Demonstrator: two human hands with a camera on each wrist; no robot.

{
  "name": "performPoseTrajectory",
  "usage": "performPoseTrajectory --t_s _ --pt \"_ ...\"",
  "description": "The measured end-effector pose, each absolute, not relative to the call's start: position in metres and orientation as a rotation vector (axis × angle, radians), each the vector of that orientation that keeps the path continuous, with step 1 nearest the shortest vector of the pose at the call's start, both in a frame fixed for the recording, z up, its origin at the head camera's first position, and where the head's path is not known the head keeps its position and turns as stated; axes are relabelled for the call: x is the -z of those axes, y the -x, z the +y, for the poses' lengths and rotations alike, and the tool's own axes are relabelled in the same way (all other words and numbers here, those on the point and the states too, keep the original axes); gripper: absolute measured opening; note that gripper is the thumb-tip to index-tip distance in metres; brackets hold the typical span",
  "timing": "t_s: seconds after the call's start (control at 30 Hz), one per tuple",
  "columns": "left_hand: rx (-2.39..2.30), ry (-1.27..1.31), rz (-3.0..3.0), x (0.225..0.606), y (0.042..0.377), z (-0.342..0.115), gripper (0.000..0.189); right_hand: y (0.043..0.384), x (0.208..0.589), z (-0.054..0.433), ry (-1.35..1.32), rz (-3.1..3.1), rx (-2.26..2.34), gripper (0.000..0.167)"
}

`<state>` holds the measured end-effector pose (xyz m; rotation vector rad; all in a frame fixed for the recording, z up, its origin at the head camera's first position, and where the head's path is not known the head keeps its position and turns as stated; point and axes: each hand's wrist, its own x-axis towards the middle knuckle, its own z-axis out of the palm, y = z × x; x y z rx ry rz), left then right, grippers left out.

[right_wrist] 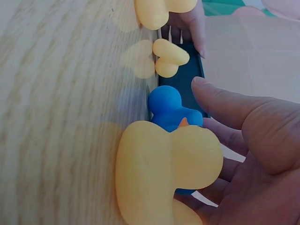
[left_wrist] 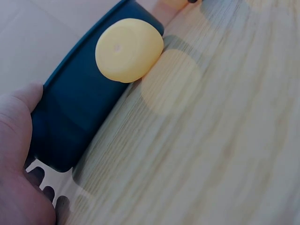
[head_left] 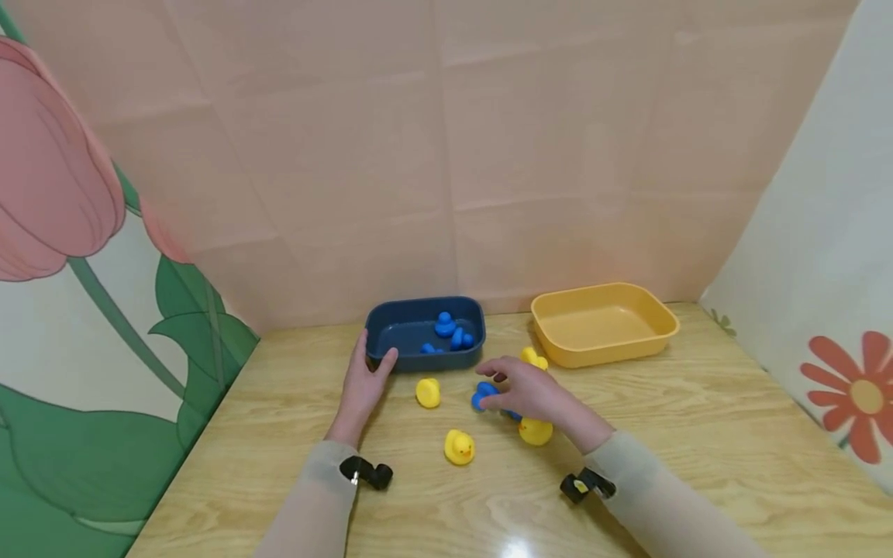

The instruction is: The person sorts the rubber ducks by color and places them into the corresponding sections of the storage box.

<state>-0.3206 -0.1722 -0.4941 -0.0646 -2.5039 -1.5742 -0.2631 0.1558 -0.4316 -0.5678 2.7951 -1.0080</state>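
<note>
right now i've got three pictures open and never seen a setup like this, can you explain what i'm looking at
No machine here, just a person. The wide picture comes from a camera on the head; the two close-ups come from cameras on the left and right wrists. On the wood-grain table stand a dark blue tub and a yellow tub, with yellow ducks and blue ducks lying loose; more blue ducks sit in the dark blue tub. The left hand grips one end of that tub. The right hand is over the loose blue ducks, thumb and fingers apart; it does not clearly hold anything.
</note>
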Motion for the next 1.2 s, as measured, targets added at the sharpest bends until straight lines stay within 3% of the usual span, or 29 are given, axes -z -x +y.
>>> performPoseTrajectory --t_s 0.47,0.77,1.2 --pt "1.613 0.032 -2.491 0.4928 0.3168 -0.1725 0.098 0.2656 0.437 0.1518 0.546 2.829 0.894 0.045" --pt "1.611 0.035 -2.5 0.4945 0.3187 -0.1739 0.108 0.2661 0.4369 0.1508 0.553 2.83 0.868 0.042" --pt "1.587 0.049 -2.502 0.494 0.3219 -0.1724 0.095 0.2672 0.4355 0.1529 0.509 2.824 0.905 0.035"
